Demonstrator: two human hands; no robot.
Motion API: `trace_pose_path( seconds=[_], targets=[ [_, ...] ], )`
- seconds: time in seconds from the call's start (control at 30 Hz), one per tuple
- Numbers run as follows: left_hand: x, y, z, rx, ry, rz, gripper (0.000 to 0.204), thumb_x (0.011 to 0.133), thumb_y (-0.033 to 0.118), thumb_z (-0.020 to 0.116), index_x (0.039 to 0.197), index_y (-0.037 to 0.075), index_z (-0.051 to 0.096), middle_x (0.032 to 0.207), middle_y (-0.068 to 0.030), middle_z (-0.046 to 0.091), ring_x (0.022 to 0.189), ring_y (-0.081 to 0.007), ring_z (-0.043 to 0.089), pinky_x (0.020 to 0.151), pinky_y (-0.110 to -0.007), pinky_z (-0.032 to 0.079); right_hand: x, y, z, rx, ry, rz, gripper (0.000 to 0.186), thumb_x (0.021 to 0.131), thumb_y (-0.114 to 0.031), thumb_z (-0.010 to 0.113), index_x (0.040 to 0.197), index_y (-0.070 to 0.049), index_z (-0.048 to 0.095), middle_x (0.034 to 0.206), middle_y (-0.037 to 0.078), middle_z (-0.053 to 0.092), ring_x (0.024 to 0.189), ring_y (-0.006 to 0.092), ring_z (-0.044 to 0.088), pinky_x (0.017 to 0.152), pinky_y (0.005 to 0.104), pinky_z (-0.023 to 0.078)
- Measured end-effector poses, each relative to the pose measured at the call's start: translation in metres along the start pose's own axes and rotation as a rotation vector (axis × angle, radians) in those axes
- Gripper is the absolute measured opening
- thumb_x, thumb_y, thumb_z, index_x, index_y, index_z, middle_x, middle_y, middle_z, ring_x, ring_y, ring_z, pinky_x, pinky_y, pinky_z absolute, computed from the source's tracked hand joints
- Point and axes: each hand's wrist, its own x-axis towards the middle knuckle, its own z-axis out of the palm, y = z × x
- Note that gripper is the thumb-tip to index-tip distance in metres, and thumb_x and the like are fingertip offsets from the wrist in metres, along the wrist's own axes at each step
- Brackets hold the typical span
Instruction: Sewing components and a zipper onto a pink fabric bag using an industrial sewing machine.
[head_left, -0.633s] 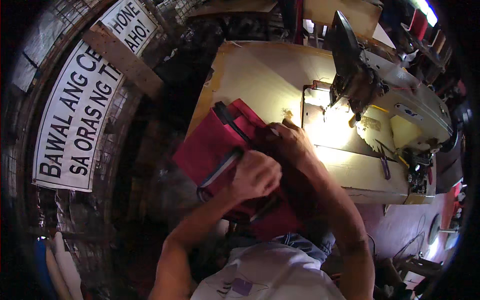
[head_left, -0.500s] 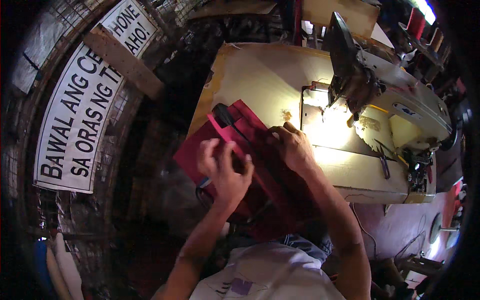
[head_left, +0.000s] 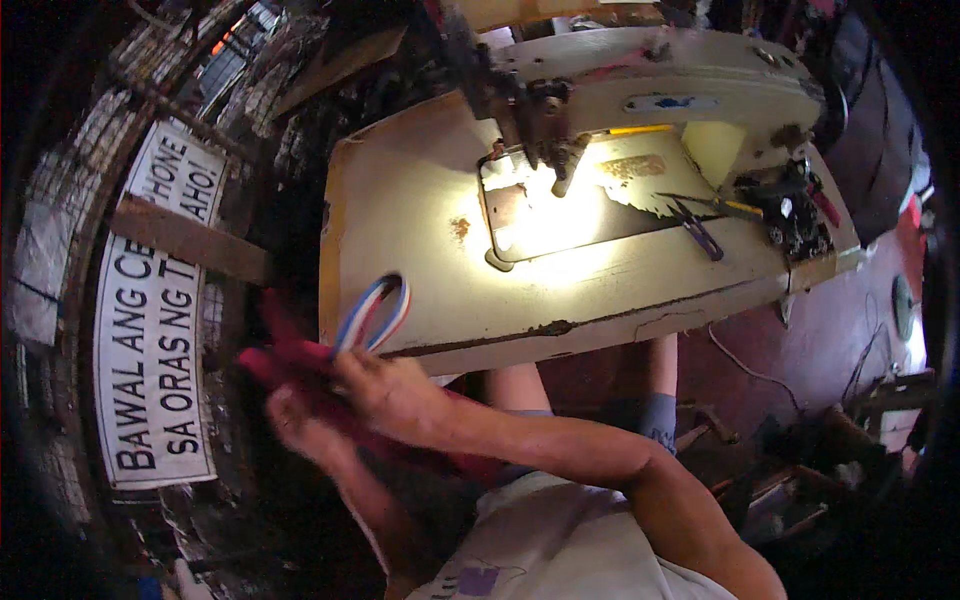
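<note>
A dark red fabric piece (head_left: pixel 290 362) is bunched up off the left front corner of the table, over my lap side. My right hand (head_left: pixel 390 398) is closed on it near its upper edge. Lower and to the left, my left hand (head_left: pixel 300 425) grips the same cloth; it is somewhat blurred. A loop of red, white and blue striped strap (head_left: pixel 376 315) stands up beside my right fingers, over the table's edge. Whether the strap is fixed to the cloth, I cannot tell. My right forearm crosses over my lap and covers part of the cloth.
A lit sewing machine (head_left: pixel 680 95) stands on the worn pale table (head_left: pixel 400 220). Thread snips (head_left: pixel 697 232) lie right of its needle area. A printed sign (head_left: pixel 155 380) and a wooden plank (head_left: pixel 190 240) are at the left, by a wire mesh wall.
Both hands have carried the red fabric from the table's front left down and left, off the tabletop. The striped strap loop now shows. My view has shifted right.
</note>
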Motion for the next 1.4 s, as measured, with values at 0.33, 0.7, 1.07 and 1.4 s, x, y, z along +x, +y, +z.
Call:
trace_pose_path(
  seconds=[0.33,0.7,1.07,1.4],
  targets=[
    [0.074,0.158,0.076,0.599,-0.472,0.969,0.028,0.103,0.021,0.049,0.109,-0.003,0.061,0.103,-0.0161,0.067,0.097,-0.0236,0.064,0.087,-0.036,0.049,0.042,-0.038,-0.011,0.410,0.623,0.097,0.035,0.100,-0.022,0.058,0.122,0.001,0.043,0.099,0.022,0.061,0.074,0.0317,0.058,0.072,0.0380,0.049],
    [0.016,-0.044,0.186,0.103,-1.028,-0.028,0.024,0.100,0.021,0.053,0.086,0.003,0.058,0.075,0.0056,0.045,0.072,-0.0042,0.040,0.064,-0.025,0.037,-0.063,0.022,-0.124,-0.198,0.280,0.520,0.026,0.093,-0.011,0.062,0.116,-0.002,0.052,0.092,0.018,0.066,0.076,0.0338,0.066,0.063,0.0423,0.053],
    [-0.005,-0.008,0.192,0.045,-1.099,0.140,0.044,0.088,0.001,0.064,0.129,0.005,0.049,0.114,-0.0064,0.053,0.078,-0.0150,0.058,0.072,-0.030,0.050,-0.054,0.066,-0.120,-0.902,0.162,-0.006,0.048,0.083,-0.013,0.062,0.129,-0.001,0.057,0.126,0.016,0.056,0.118,0.0329,0.055,0.102,0.0440,0.042],
    [-0.054,0.005,0.266,0.669,-1.288,0.851,0.021,0.083,0.023,0.069,0.094,0.005,0.070,0.098,-0.0236,0.065,0.092,-0.0395,0.065,0.082,-0.047,0.054,-0.058,0.076,-0.115,-0.893,0.165,0.048,0.045,0.077,-0.015,0.058,0.119,0.001,0.062,0.126,0.020,0.054,0.122,0.0360,0.051,0.106,0.0463,0.040]
  ],
)
